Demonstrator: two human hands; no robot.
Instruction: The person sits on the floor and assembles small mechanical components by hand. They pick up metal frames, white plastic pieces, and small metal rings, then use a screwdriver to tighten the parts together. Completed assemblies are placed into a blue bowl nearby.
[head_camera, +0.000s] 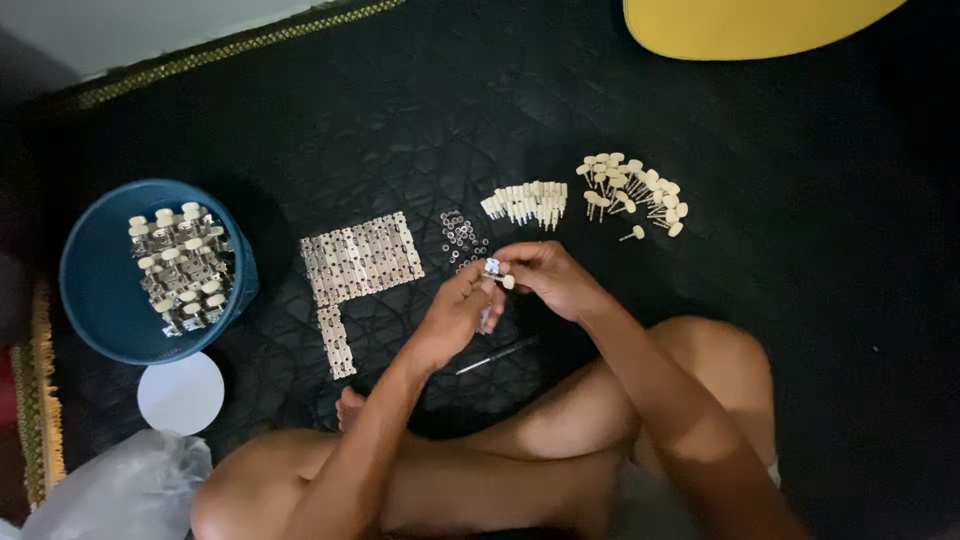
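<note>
My left hand (455, 315) and my right hand (545, 280) meet over the black mat, both pinching one small metal part (492, 268) that has a cream knob at its right end. A metal strip hangs down from the part under my left fingers. Just beyond the hands lies a cluster of small metal washers (461, 238). To the left of that, flat metal plates (360, 260) are laid out in rows. Cream-knobbed pegs lie in a tidy row (527, 203) and in a loose heap (635, 195) farther off.
A blue bowl (95, 300) at the left holds several assembled metal pieces with cream knobs. A white round lid (181, 393) and a clear plastic bag (120, 490) lie near it. A thin dark tool (497, 355) rests by my knee. A yellow curved object (750, 25) sits at the top.
</note>
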